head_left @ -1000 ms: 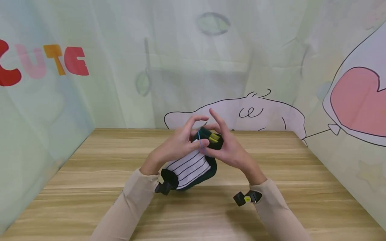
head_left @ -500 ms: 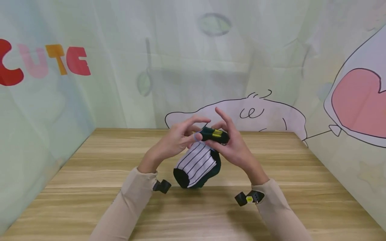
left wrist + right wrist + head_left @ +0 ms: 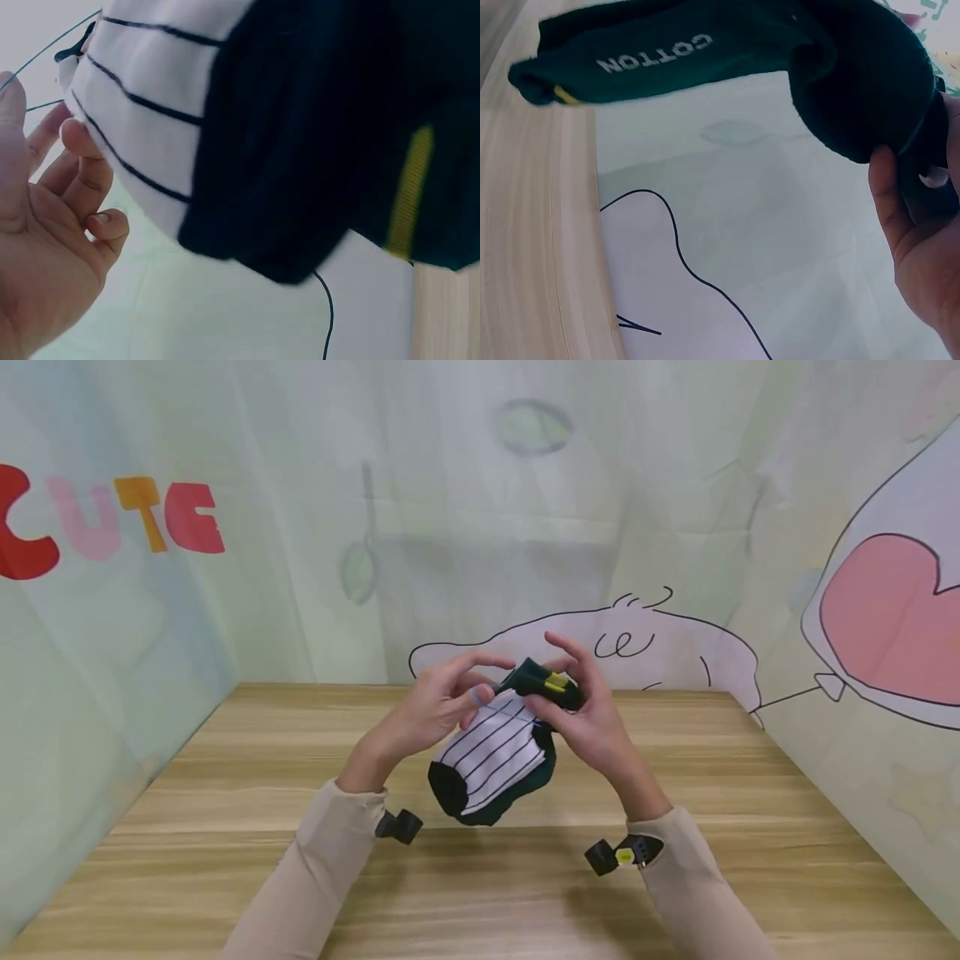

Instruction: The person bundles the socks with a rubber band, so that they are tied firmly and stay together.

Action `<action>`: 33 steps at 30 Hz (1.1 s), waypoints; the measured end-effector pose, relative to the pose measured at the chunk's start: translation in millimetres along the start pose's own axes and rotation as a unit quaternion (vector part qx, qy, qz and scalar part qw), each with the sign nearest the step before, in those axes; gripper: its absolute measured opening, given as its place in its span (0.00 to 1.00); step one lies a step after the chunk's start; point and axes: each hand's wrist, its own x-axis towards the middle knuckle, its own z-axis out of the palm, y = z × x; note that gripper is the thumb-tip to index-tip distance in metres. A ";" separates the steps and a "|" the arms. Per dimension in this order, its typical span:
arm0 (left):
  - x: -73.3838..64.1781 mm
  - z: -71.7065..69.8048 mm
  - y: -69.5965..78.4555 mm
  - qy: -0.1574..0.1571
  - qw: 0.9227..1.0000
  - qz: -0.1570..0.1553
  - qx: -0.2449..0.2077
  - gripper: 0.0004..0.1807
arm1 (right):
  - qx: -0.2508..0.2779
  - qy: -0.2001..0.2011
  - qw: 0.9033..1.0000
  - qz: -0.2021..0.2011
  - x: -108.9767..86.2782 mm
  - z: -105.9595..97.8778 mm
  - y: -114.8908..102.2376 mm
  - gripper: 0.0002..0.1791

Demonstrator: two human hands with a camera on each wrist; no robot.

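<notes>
A bundle of socks hangs above the table, with a white, black-striped sock [image 3: 491,747] and a dark green sock [image 3: 543,681] bearing yellow marks. My right hand [image 3: 596,727] grips the green end between thumb and fingers. My left hand [image 3: 427,702] is at the bundle's upper left, its thumb hooked in a thin blue rubber band [image 3: 45,106] that stretches to the bundle. In the left wrist view, the other left fingers curl beside the striped sock. White lettering "COTTON" shows on a green sock [image 3: 660,56] in the right wrist view.
A light wooden table [image 3: 262,877] lies below the hands. Printed fabric walls [image 3: 465,527] surround it at the back and sides. Each wrist carries a small black camera, such as the left wrist camera [image 3: 401,825].
The bundle has shifted slightly right and the right hand has moved right with its green end. The left thumb has drawn the band away to the left, and the green end now sticks out further.
</notes>
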 end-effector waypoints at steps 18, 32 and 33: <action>1.0 6.1 -0.2 -0.043 0.997 -0.003 0.064 0.20 | 0.026 0.033 0.999 0.030 -0.9 -3.4 -6.4 0.26; -1.3 9.3 5.2 -0.064 0.991 0.006 0.115 0.24 | 0.017 0.015 1.000 0.011 -1.1 -2.1 -6.6 0.25; -1.1 9.9 5.3 -0.064 0.992 0.007 0.109 0.24 | 0.018 0.012 1.000 0.010 -1.2 -1.9 -6.9 0.25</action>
